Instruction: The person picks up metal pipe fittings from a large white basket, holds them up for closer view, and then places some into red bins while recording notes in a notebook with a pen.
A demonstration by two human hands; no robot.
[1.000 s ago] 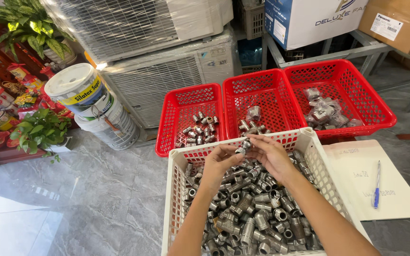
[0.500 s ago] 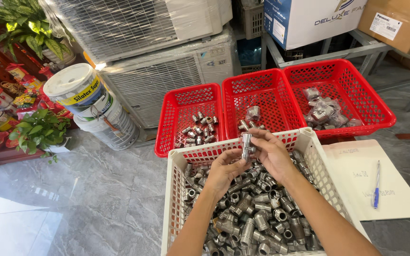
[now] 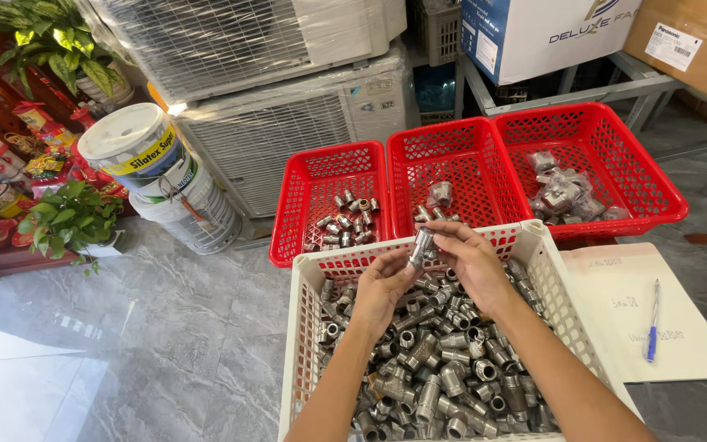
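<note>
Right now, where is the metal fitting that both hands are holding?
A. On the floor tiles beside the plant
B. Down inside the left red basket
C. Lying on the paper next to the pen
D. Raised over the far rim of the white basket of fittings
D: the left hand and right hand pinch the metal fitting between their fingers above the far rim of the white basket, short of the red baskets.
</note>
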